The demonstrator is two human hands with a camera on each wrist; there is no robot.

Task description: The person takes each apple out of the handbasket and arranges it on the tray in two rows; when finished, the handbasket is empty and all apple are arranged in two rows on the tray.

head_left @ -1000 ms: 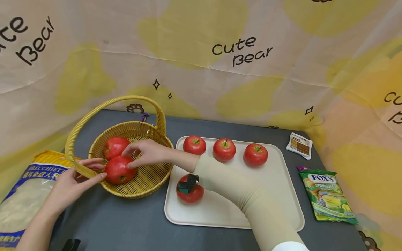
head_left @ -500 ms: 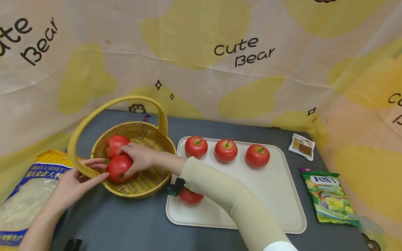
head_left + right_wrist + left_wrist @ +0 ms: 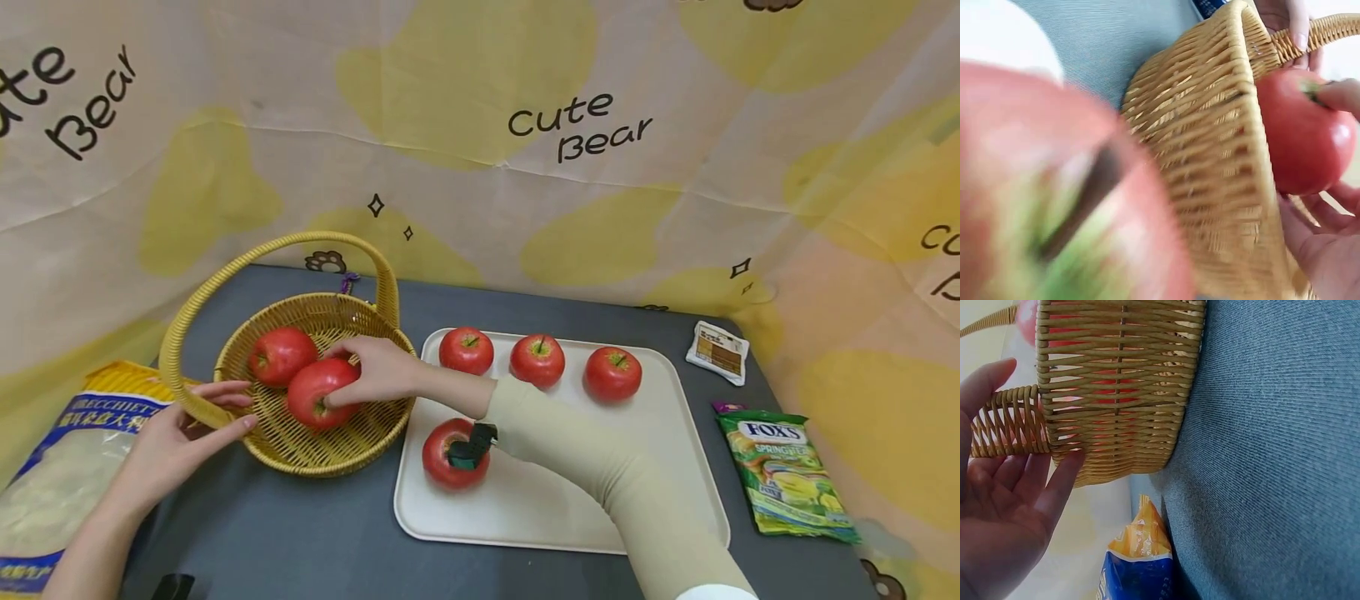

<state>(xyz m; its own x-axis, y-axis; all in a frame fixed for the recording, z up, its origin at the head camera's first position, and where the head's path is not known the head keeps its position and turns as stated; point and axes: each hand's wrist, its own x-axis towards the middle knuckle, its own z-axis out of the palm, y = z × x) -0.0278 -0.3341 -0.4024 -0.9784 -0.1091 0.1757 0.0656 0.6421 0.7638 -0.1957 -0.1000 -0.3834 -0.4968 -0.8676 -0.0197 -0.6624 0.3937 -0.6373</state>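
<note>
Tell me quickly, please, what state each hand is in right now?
Left hand: open, fingers touching the basket handle.
Right hand: gripping an apple in the basket.

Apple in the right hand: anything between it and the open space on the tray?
The right hand grips the apple inside the basket. The basket's near-right rim lies between it and the tray, and an apple on the tray's front left sits just past that rim. The basket's handle arches over the far-left side, off that line.

Two apples [image 3: 300, 373] are sitting in the basket [image 3: 330, 450] at left; the tray [image 3: 555, 500] is lying just right of it, carrying three apples [image 3: 537, 361] along its back and one [image 3: 442, 454] in front. Snack packets [image 3: 780, 467] are lying farther right.
</note>
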